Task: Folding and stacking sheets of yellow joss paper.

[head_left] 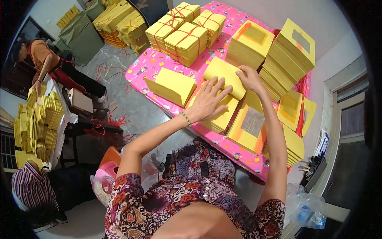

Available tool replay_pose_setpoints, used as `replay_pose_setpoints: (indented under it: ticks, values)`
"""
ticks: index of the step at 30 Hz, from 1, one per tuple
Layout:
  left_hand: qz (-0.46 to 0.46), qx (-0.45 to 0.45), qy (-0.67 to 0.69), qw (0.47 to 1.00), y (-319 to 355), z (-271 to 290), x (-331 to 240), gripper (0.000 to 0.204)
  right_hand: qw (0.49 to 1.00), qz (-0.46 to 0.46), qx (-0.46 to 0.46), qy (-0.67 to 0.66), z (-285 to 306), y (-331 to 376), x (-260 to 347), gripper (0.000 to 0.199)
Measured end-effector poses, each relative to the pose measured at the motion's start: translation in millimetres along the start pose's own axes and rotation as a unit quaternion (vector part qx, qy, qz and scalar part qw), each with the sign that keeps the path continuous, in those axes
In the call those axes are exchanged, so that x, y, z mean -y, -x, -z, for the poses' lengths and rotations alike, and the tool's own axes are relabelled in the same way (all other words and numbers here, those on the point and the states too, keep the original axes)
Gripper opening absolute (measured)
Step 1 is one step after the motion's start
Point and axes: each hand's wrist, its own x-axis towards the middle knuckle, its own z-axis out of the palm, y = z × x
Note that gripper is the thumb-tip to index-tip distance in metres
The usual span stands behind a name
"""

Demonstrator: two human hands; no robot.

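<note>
My left hand [210, 99], a beaded bracelet at its wrist, lies with fingers spread on a stack of yellow paper [219, 122]. Just beyond it, a yellow paper sheet [224, 75] curls over into a rounded fold. My right hand [250, 79] grips this sheet near its far right corner with bent fingers; part of the grip is hidden. To the left of my left hand, a folded yellow paper piece [171, 87] stands partly open. Right of the stack lies a pile of yellow pieces with a clear window [250, 121] and an orange strip.
A pink patterned tablecloth [153, 65] covers the table. Bundles tied with red string [187, 40] stand at the back left, tall windowed stacks [286, 55] at the back right. On the left, a person in orange [43, 55] handles yellow piles; another in stripes [34, 185] is nearer.
</note>
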Motion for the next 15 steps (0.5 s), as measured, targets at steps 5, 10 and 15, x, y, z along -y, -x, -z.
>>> replay_pose_setpoints:
  ticks: [5, 10, 15]
  values:
    - [0.029, 0.012, -0.033, 0.999, -4, -9, 2, 0.072, 0.998, -0.014, 0.034, 0.058, -8, -5, -3, 0.032]
    - [0.037, 0.035, -0.016, 0.999, -6, -10, 6, 0.072, 0.994, -0.012, 0.016, 0.111, -11, -7, 1, 0.032]
    - [0.03, 0.041, -0.002, 0.999, -9, -9, 5, 0.072, 0.998, -0.029, 0.022, 0.046, -21, -20, -1, 0.035]
